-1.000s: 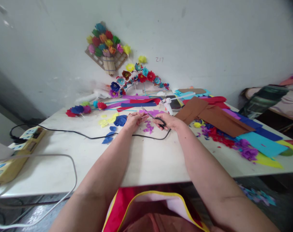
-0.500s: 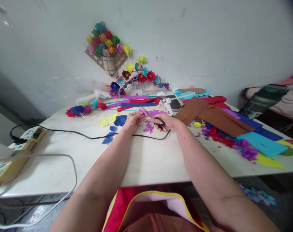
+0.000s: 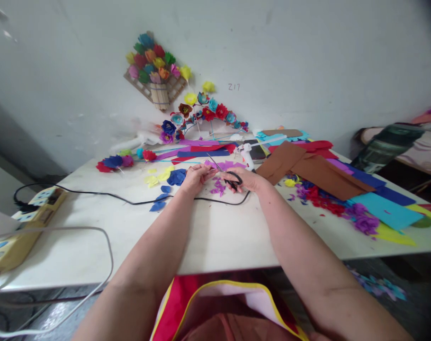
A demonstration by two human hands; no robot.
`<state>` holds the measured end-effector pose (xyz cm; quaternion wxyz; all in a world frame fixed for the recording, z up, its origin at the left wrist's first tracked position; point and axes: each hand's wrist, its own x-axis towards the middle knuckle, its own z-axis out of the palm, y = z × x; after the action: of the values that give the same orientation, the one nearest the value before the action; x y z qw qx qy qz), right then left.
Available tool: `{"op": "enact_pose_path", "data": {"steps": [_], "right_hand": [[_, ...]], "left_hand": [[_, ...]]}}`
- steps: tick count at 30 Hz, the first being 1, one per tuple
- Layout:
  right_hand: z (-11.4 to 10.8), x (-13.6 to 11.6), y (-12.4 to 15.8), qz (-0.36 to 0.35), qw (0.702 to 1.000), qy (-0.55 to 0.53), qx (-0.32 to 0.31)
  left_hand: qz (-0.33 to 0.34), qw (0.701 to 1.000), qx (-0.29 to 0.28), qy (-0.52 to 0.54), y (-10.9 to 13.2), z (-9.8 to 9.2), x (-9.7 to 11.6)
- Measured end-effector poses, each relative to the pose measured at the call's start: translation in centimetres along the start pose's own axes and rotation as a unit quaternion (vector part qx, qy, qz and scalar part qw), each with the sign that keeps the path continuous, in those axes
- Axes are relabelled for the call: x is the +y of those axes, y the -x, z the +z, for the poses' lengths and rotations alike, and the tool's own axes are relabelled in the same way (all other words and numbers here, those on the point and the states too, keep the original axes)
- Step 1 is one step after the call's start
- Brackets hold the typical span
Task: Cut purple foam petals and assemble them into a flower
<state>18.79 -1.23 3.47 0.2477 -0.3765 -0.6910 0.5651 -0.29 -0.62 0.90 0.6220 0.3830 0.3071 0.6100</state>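
My right hand (image 3: 249, 179) is closed around the black handles of a pair of scissors (image 3: 234, 183), whose blades point up and to the left. Thumb and fingers of my left hand (image 3: 197, 179) are pinched together close to the blades. A thin pale sliver shows at those fingertips, too small to name. Purple scraps (image 3: 218, 187) lie between the two hands, and a purple crepe paper piece (image 3: 231, 165) lies just behind them. Left of my left hand are blue paper petals (image 3: 177, 177) and yellow petals (image 3: 165, 174).
A white glue gun (image 3: 247, 155) stands behind my right hand. Its black cable (image 3: 112, 194) crosses the table towards a power strip (image 3: 47, 203). Brown paper sheets (image 3: 329, 176) and coloured scraps (image 3: 324, 199) cover the right side. Paper flowers (image 3: 208, 113) stand by the wall.
Almost nothing differs. The scissors and the fingers of my right hand have shifted very slightly to the left; my left hand keeps its pinch.
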Motion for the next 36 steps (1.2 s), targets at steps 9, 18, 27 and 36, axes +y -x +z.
{"op": "enact_pose_path", "data": {"steps": [9, 18, 27, 36], "right_hand": [[0.16, 0.11, -0.02, -0.018, 1.000, 0.010, 0.012], [0.25, 0.45, -0.44, -0.006, 1.000, 0.008, 0.026], [0.46, 0.20, -0.41, 0.012, 0.999, 0.017, 0.031], [0.76, -0.25, -0.11, 0.013, 0.999, 0.021, 0.032]], "left_hand": [[-0.003, 1.000, 0.008, 0.003, 0.00, 0.13, 0.02], [0.004, 1.000, 0.003, 0.000, -0.20, -0.22, -0.15], [0.006, 1.000, 0.014, 0.007, -0.44, -0.49, -0.34], [0.002, 1.000, 0.020, 0.007, -0.67, -0.67, -0.45]]}}
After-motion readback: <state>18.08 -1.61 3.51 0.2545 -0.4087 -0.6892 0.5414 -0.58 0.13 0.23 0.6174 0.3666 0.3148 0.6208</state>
